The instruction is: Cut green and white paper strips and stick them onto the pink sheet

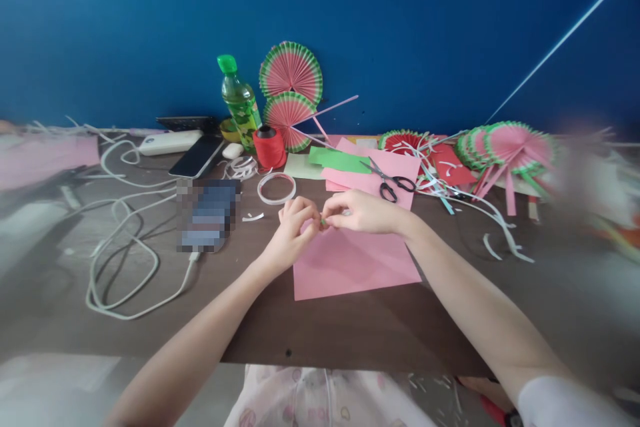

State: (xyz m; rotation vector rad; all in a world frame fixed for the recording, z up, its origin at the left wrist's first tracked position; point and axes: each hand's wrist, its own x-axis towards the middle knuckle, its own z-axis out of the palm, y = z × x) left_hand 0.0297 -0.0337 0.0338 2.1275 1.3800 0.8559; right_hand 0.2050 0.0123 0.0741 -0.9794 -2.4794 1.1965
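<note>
My left hand (299,222) and my right hand (357,212) meet over the middle of the desk, fingertips pinched close together. Between them shows a tiny green piece (323,221), probably paper, mostly hidden by the fingers. Below the hands lies a sheet of pink paper (357,267), flat on the desk. Black-handled scissors (387,181) rest just beyond my right hand, on pink paper beside a green paper strip (340,160). A roll of clear tape (277,188) lies flat beyond my left hand.
A phone (210,213) on a coiled white cable (125,313) lies to the left. Behind stand a green bottle (243,107), a red thread spool (270,148) and round pleated paper fans (291,73). More fans (507,147) and white paper scraps (505,227) lie at the right.
</note>
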